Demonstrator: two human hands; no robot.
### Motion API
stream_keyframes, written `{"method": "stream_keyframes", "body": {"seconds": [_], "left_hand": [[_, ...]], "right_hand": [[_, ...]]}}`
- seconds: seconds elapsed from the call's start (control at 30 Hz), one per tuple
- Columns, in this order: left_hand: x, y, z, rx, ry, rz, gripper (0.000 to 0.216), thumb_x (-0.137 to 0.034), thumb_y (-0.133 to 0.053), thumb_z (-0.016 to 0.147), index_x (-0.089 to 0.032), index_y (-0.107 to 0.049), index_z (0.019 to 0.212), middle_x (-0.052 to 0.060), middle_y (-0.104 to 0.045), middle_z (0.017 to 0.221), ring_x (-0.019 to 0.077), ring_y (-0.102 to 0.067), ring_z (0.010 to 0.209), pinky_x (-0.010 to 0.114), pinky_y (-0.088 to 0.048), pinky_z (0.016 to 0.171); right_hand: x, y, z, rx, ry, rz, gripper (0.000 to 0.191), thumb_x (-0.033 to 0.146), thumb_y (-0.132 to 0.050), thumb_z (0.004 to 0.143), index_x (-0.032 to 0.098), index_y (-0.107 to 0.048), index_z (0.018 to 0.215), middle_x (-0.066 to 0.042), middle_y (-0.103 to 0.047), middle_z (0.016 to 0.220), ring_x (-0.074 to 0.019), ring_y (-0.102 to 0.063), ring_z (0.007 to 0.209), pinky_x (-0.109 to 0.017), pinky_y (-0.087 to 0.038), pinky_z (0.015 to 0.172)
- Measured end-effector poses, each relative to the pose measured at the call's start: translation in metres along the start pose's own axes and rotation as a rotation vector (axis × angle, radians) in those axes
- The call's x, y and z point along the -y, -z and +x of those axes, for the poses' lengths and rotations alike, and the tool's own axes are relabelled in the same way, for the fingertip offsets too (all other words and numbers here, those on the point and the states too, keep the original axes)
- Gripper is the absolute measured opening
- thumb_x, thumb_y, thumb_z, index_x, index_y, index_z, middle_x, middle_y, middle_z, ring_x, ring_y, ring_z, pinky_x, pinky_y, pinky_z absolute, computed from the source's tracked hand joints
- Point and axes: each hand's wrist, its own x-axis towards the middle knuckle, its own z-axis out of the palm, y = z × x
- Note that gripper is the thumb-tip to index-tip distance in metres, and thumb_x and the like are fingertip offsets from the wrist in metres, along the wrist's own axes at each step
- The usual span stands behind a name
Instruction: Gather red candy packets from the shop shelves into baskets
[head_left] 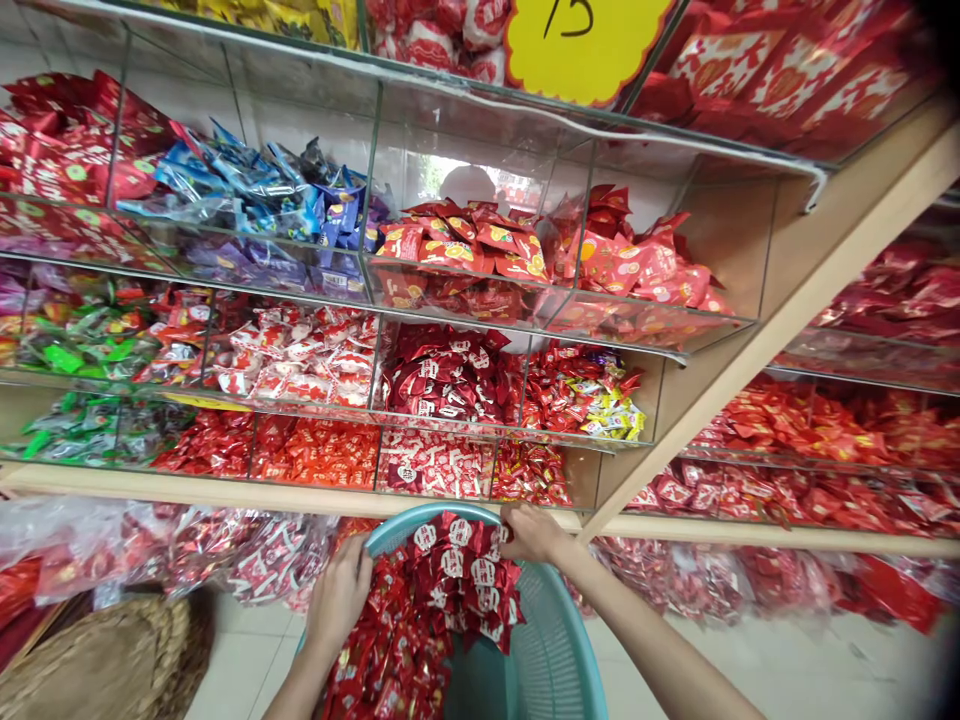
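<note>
A teal plastic basket (551,655) is tipped up against the wooden shelf edge (225,490), heaped with dark red wrapped candies (457,590). My left hand (339,592) grips the basket's left rim, fingers curled over it. At the top right of the rim, my right hand (531,532) is closed around the rim, touching the candies. Just above the basket stand clear acrylic bins (442,385) filled with red, white, green and blue wrapped sweets.
A woven straw basket (97,660) sits low at the left. Clear bags of red sweets (247,555) hang under the shelf. A yellow price sign (581,45) is at the top. A second shelf unit (840,440) stands to the right. White tiled floor shows below.
</note>
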Motion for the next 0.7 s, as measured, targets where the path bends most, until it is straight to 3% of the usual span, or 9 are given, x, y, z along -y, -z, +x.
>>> {"method": "stream_keyframes", "body": {"seconds": [0.27, 0.7], "left_hand": [[0.0, 0.0, 0.0, -0.003, 0.006, 0.025, 0.031, -0.027, -0.031, 0.085, -0.02, -0.053, 0.106, 0.005, -0.065, 0.102, 0.0183, -0.063, 0.082, 0.028, -0.047, 0.068], [-0.001, 0.001, 0.001, 0.013, 0.007, -0.031, 0.032, -0.027, -0.031, 0.084, -0.02, -0.054, 0.105, 0.005, -0.065, 0.1, 0.0187, -0.063, 0.08, 0.029, -0.046, 0.068]], "right_hand": [[-0.002, -0.031, -0.006, -0.191, -0.011, 0.112, 0.029, 0.035, -0.054, 0.073, 0.014, -0.053, 0.093, -0.01, -0.06, 0.095, -0.0214, -0.054, 0.093, -0.028, -0.038, 0.077], [0.013, -0.053, -0.009, -0.302, -0.075, 0.219, 0.03, 0.043, -0.052, 0.076, 0.019, -0.053, 0.095, -0.007, -0.05, 0.097, -0.0218, -0.048, 0.095, -0.031, -0.04, 0.082]]}}
